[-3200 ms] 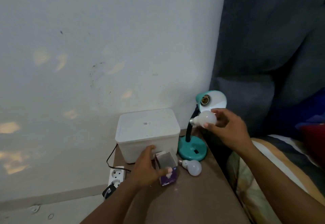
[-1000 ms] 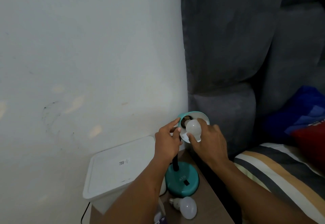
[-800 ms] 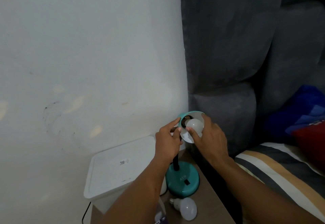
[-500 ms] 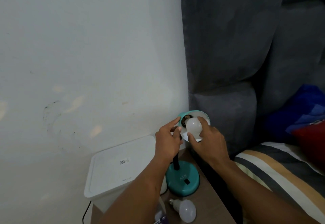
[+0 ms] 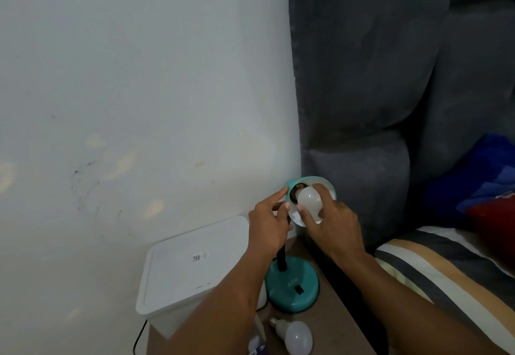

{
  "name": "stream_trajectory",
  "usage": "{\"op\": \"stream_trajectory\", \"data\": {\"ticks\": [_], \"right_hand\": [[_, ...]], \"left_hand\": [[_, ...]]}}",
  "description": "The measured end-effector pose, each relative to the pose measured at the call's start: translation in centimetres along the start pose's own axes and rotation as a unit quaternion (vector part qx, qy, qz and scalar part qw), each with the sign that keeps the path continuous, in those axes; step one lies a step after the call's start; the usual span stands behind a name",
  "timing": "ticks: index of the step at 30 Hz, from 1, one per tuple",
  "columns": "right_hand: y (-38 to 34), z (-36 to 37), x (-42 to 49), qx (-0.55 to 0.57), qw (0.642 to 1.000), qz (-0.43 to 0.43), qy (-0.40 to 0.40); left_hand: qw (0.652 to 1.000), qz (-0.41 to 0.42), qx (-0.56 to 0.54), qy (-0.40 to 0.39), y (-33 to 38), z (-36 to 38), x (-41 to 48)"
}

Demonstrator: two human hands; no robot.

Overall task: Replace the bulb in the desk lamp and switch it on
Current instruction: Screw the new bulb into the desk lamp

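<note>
My right hand (image 5: pixel 330 227) is clamped on a white bulb (image 5: pixel 309 200), fingers (image 5: pixel 320 188) wrapped round its globe, and the bulb's neck points into the dark socket inside the lamp's teal shade (image 5: pixel 323 181). Whether the base is already seated in the socket I cannot tell (my fingers and the globe hide the joint). My left hand (image 5: pixel 269 225) grips the lamp just behind the shade, at the top of the black neck (image 5: pixel 281 258), thumb and forefinger closed on the shade's rear.

The lamp's round teal base (image 5: pixel 292 285) stands on the brown table (image 5: pixel 328 324), with a black switch on its top. A second bulb (image 5: pixel 295 336) lies on its side on the table in front of the base. A white lidded box (image 5: pixel 189 268) sits just left of the lamp, against the wall (image 5: pixel 139 89). Striped bedding (image 5: pixel 446 268) lies to the right.
</note>
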State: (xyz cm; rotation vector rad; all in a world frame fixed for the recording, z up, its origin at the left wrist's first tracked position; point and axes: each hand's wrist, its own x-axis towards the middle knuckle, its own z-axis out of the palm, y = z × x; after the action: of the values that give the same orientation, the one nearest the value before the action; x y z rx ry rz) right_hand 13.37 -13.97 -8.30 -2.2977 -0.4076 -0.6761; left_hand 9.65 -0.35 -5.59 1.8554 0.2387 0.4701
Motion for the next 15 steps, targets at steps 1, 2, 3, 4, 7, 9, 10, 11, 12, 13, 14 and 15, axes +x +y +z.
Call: {"op": "stream_trajectory", "data": {"ticks": [1, 2, 3, 4, 7, 9, 10, 11, 12, 13, 14, 15], "right_hand": [[0.2, 0.2, -0.1, -0.002, 1.0, 0.005, -0.008], [0.4, 0.4, -0.1, -0.01, 1.0, 0.02, -0.013], [0.5, 0.5, 0.0, -0.023, 0.999, 0.037, -0.011], [0.5, 0.5, 0.1, -0.036, 0.998, 0.049, -0.003], [0.4, 0.4, 0.7, -0.042, 0.997, 0.059, 0.01], [0.0, 0.3, 0.8, 0.001, 0.998, 0.063, 0.006], [-0.2, 0.3, 0.8, 0.014, 0.998, 0.061, 0.001], [-0.4, 0.2, 0.7, 0.015, 0.998, 0.058, -0.007], [-0.5, 0.1, 0.7, 0.014, 0.998, 0.053, -0.012], [-0.5, 0.1, 0.7, 0.012, 0.999, 0.047, -0.015], [-0.4, 0.1, 0.6, 0.016, 0.999, 0.04, -0.013], [-0.2, 0.2, 0.4, 0.019, 0.999, 0.036, -0.015]], "left_hand": [[1.0, -0.001, -0.003, 0.002, 0.0, 0.0, 0.0], [1.0, -0.002, -0.005, 0.003, 0.0, 0.0, 0.0], [1.0, -0.001, -0.006, 0.003, 0.0, 0.0, 0.0], [1.0, 0.001, -0.006, 0.002, -0.1, -0.1, 0.1], [1.0, 0.001, 0.0, 0.001, 0.0, -0.1, 0.1], [1.0, -0.001, 0.001, 0.002, 0.0, -0.1, 0.1], [1.0, 0.0, 0.002, 0.001, 0.0, -0.1, 0.1], [1.0, 0.0, 0.005, 0.0, -0.1, 0.0, 0.1], [1.0, 0.001, 0.007, -0.002, -0.1, 0.0, 0.1], [1.0, 0.0, 0.009, -0.003, 0.0, 0.0, 0.0], [1.0, 0.0, 0.011, -0.004, 0.0, 0.0, 0.0], [1.0, 0.0, 0.012, -0.002, 0.0, 0.0, -0.1]]}}
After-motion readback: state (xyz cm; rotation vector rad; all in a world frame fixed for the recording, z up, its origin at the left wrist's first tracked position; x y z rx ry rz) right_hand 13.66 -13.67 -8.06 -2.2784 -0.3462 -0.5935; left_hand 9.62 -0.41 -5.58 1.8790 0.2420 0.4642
